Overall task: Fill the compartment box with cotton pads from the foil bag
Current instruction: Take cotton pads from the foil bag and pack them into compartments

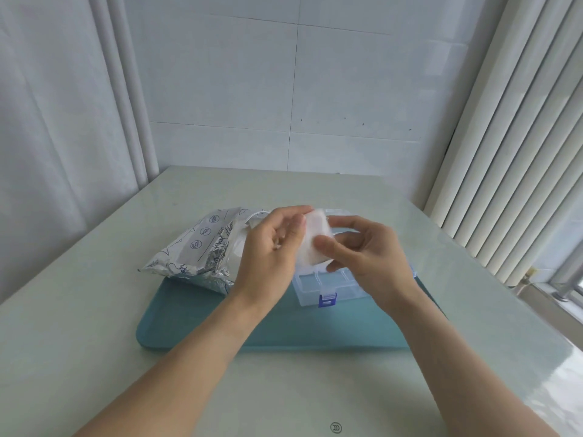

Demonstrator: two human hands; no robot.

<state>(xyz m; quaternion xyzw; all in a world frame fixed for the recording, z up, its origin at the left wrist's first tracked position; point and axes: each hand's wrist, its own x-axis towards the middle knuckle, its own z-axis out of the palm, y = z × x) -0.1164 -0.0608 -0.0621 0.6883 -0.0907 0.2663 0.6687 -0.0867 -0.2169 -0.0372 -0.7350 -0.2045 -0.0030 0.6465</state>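
Two bare forearms are seen reaching in from the near edge of the pale table (94, 326), and they meet above a teal tray (189, 329) that is laid flat on it. A small stack of white cotton pads (314, 241) is held between both hands, raised above the tray. The stack is pinched by the left hand (271, 247), with the thumb laid against its near upper face and the fingers curled behind it. The lower right side of the stack is gripped by the right hand (369, 247), with the thumb pressed on its front and the other fingers curled round the back. Exactly how many pads are held cannot be told.

A clear plastic compartment box (328, 285) is seen on the tray directly below the hands, with its lid raised behind them. A blue latch (327, 299) is fixed at the middle of its near wall. Several of its near compartments are visible; the contents of the rest are hidden by the hands.

To the left of the box, a crumpled silver foil bag (195, 250) with blue printing is seen lying on its side, partly on the tray's far left corner and partly on the table. Its open mouth is turned toward the left hand.

A white tiled wall (284, 89) is seen behind the table, and vertical blinds (504, 152) on the right.
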